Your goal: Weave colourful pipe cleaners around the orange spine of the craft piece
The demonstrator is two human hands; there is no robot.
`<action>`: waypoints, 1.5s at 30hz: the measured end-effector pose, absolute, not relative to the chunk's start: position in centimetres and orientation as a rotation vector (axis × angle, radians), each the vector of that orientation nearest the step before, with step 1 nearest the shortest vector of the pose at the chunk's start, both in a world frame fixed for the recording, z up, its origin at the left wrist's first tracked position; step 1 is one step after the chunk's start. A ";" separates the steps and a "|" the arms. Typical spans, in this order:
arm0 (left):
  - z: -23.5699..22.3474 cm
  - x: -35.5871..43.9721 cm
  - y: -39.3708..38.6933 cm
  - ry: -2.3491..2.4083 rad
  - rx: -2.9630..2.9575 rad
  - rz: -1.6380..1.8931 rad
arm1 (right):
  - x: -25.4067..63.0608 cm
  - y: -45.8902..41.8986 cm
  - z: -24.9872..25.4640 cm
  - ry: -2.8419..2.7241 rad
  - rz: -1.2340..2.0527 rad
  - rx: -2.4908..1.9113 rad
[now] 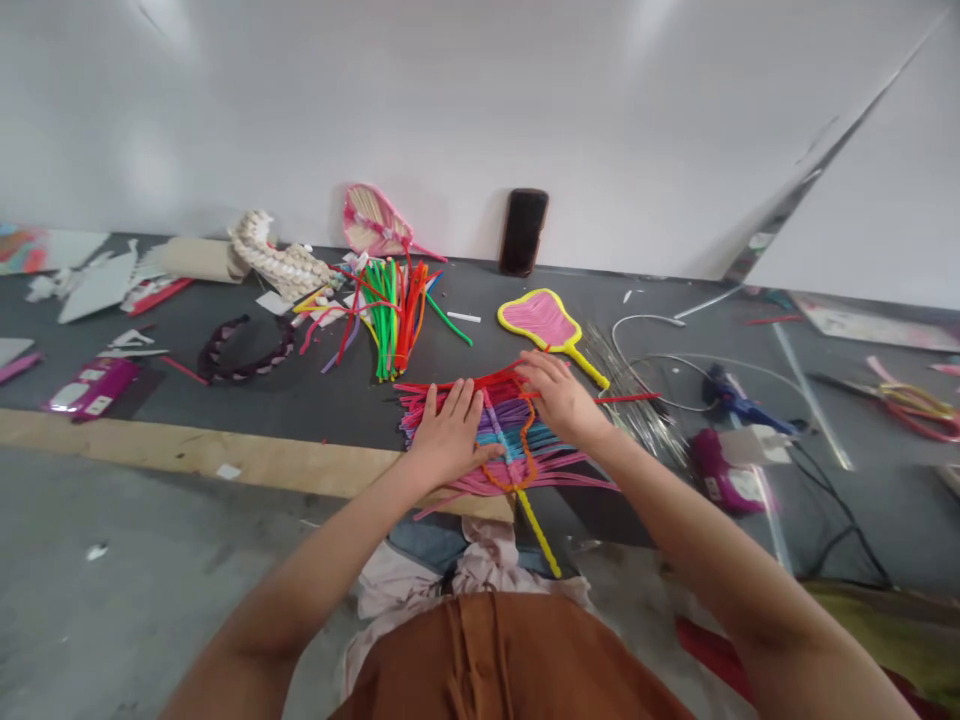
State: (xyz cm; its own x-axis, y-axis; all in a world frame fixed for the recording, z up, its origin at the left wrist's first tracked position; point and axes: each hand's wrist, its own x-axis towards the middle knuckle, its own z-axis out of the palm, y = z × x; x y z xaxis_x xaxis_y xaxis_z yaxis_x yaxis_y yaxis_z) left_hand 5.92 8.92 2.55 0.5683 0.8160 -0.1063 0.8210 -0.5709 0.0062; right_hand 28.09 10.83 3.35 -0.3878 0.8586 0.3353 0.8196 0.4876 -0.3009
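Observation:
Rows of pink, blue, purple and red pipe cleaners (501,435) lie side by side across a central stem, whose yellow handle (540,535) hangs over the table's front edge. An orange pipe cleaner (527,445) bends in a curve over them. Flat on the left half of the rows, my left hand (450,430) has its fingers spread. My right hand (559,395) is at the upper right of the rows, fingers bent and closed at a red pipe cleaner (630,398); the fingertips are partly hidden.
Behind stand a bundle of green and red pipe cleaners (390,320), a pink fan with yellow rim (540,315), another pink fan (375,220) and a phone (523,232). At right lie loose wires (637,410), a blue glue gun (739,400) and scissors (892,395); a dark headband (247,350) is left.

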 end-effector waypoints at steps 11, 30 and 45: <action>3.2 6.1 9.5 1.317 2.867 0.032 | 24.4 12.2 10.2 -2.472 0.341 -1.580; 4.6 5.6 15.8 1.193 2.773 0.129 | 26.6 13.5 4.3 -2.639 0.037 -1.540; 3.7 5.2 16.0 1.180 2.701 0.322 | 26.0 14.4 5.9 -2.795 0.102 -1.621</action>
